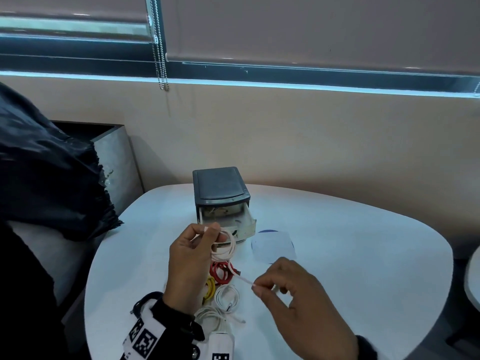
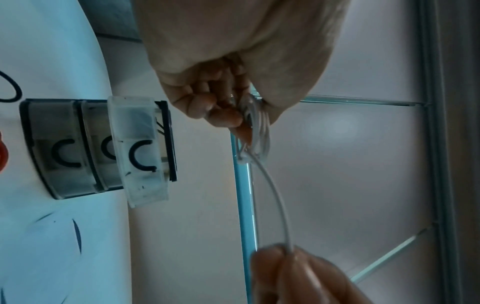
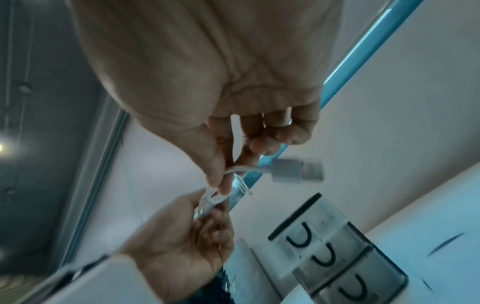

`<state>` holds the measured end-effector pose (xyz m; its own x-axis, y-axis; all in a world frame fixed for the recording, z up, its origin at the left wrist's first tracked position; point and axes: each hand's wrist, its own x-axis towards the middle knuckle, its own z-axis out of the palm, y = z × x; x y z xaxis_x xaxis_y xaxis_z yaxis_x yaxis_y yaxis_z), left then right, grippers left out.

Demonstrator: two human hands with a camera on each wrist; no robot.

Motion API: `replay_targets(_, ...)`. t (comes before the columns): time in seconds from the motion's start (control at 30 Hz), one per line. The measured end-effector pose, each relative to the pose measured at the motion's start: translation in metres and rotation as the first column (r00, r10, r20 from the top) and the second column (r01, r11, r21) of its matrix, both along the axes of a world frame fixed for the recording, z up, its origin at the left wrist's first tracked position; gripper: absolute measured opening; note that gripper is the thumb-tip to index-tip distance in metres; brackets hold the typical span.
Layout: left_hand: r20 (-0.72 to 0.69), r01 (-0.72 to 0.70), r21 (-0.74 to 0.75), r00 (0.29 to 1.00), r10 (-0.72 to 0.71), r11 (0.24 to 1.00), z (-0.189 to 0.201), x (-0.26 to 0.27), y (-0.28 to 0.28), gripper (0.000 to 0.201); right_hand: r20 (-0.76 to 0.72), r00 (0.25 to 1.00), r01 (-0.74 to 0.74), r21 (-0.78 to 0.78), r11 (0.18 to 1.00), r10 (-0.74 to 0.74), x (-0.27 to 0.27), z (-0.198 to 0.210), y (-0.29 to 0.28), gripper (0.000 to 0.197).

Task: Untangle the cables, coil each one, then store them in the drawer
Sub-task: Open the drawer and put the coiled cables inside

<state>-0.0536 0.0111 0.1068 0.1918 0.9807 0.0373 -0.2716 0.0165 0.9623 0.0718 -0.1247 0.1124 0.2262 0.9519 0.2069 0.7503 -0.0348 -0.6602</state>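
My left hand holds a small coil of white cable above the table, in front of the drawer unit. The cable's free tail runs down to my right hand, which pinches it between thumb and forefinger. In the left wrist view the coil sits in my fingers and the strand arcs to the right hand. The right wrist view shows the white USB plug sticking out past the right hand. The unit's top drawer stands pulled out.
On the white table below my hands lie a red coil, a yellow coil, two white coils and a black cable. A sheet of paper lies right of the drawer. A dark cloth covers the seat at left.
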Motion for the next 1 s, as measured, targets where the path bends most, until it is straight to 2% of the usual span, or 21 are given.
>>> replay_targets(0.07, 0.009, 0.031, -0.022, 0.999, -0.03, 0.999, -0.001, -0.007, 0.004, 0.014, 0.046, 0.998, 0.043, 0.056, 0.998, -0.045, 0.007, 0.002, 0.0, 0.011)
replay_targets(0.1, 0.007, 0.045, -0.016, 0.999, -0.045, 0.999, -0.001, -0.011, 0.007, 0.012, 0.014, 0.998, 0.067, 0.07, 0.995, -0.068, 0.009, 0.003, 0.0, 0.013)
replay_targets(0.13, 0.001, 0.053, 0.004, 0.999, -0.053, 0.999, -0.001, -0.014, 0.01, 0.013, -0.11, 0.99, 0.099, 0.062, 0.993, -0.092, 0.011, 0.006, 0.002, 0.015)
replay_targets(0.17, -0.01, 0.047, 0.034, 0.999, -0.047, 0.998, 0.0, -0.015, 0.01, 0.015, -0.317, 0.943, 0.119, 0.047, 0.992, -0.098, 0.011, 0.009, 0.003, 0.017)
replay_targets(0.2, -0.02, 0.018, 0.08, 1.0, -0.017, 0.997, 0.0, -0.015, 0.009, 0.017, -0.539, 0.836, 0.132, 0.014, 0.991, -0.104, 0.01, 0.015, 0.005, 0.016)
replay_targets(0.23, -0.036, -0.027, 0.142, 0.999, 0.032, 0.99, 0.0, -0.013, 0.007, 0.018, -0.726, 0.68, 0.139, -0.018, 0.99, -0.109, 0.007, 0.022, 0.007, 0.015)
replay_targets(0.27, -0.055, -0.079, 0.215, 0.994, 0.092, 0.973, -0.001, -0.011, 0.004, 0.017, -0.835, 0.538, 0.156, -0.033, 0.987, -0.114, 0.004, 0.027, 0.009, 0.013)
replay_targets(0.3, -0.069, -0.135, 0.29, 0.984, 0.162, 0.947, -0.003, -0.008, 0.0, 0.016, -0.895, 0.431, 0.188, -0.037, 0.982, -0.116, 0.001, 0.031, 0.011, 0.011)
replay_targets(0.37, -0.076, -0.205, 0.415, 0.963, 0.259, 0.886, -0.01, -0.003, -0.007, 0.017, -0.952, 0.293, 0.273, -0.002, 0.962, -0.085, -0.003, 0.035, 0.016, 0.01)
replay_targets(0.4, -0.069, -0.225, 0.457, 0.956, 0.286, 0.861, -0.013, 0.0, -0.012, 0.016, -0.961, 0.271, 0.316, 0.028, 0.948, -0.062, -0.004, 0.036, 0.018, 0.01)
replay_targets(0.43, -0.056, -0.242, 0.489, 0.95, 0.308, 0.838, -0.015, 0.003, -0.017, 0.017, -0.957, 0.284, 0.356, 0.055, 0.933, -0.052, -0.004, 0.035, 0.021, 0.011)
replay_targets(0.53, -0.004, -0.286, 0.563, 0.937, 0.348, 0.775, -0.018, 0.012, -0.032, 0.026, -0.874, 0.477, 0.439, 0.149, 0.886, -0.09, -0.008, 0.031, 0.026, 0.011)
replay_targets(0.63, 0.044, -0.301, 0.619, 0.936, 0.35, 0.726, -0.021, 0.015, -0.04, 0.02, -0.763, 0.639, 0.393, 0.213, 0.895, -0.099, -0.015, 0.02, 0.027, 0.01)
replay_targets(0.7, 0.049, -0.293, 0.593, 0.943, 0.33, 0.75, -0.021, 0.017, -0.043, 0.012, -0.636, 0.762, 0.337, 0.229, 0.913, -0.122, -0.02, 0.012, 0.028, 0.015)
replay_targets(0.77, 0.052, -0.29, 0.465, 0.952, 0.301, 0.836, -0.019, 0.022, -0.049, 0.007, -0.555, 0.815, 0.335, 0.216, 0.917, -0.167, -0.022, 0.001, 0.031, 0.023)
replay_targets(0.8, 0.062, -0.282, 0.364, 0.958, 0.279, 0.888, -0.018, 0.025, -0.051, 0.008, -0.575, 0.797, 0.359, 0.206, 0.91, -0.184, -0.021, -0.003, 0.033, 0.023)
replay_targets(0.83, 0.083, -0.257, 0.262, 0.966, 0.243, 0.93, -0.018, 0.026, -0.051, 0.007, -0.639, 0.745, 0.392, 0.192, 0.9, -0.188, -0.018, -0.007, 0.035, 0.02)
replay_targets(0.9, 0.111, -0.202, 0.16, 0.976, 0.186, 0.966, -0.017, 0.025, -0.046, 0.009, -0.832, 0.533, 0.436, 0.114, 0.892, -0.154, -0.008, -0.008, 0.036, 0.03)
replay_targets(0.93, 0.116, -0.189, 0.144, 0.978, 0.173, 0.971, -0.018, 0.023, -0.043, 0.008, -0.902, 0.413, 0.403, 0.054, 0.914, -0.128, -0.004, -0.007, 0.036, 0.039)
replay_targets(0.97, 0.116, -0.183, 0.142, 0.979, 0.167, 0.973, -0.018, 0.021, -0.041, 0.008, -0.935, 0.339, 0.329, 0.011, 0.944, -0.107, 0.0, -0.006, 0.035, 0.044)
replay_targets(1.0, 0.111, -0.173, 0.148, 0.981, 0.158, 0.974, -0.018, 0.02, -0.04, 0.007, -0.941, 0.325, 0.229, -0.014, 0.973, -0.09, 0.002, -0.004, 0.035, 0.046)
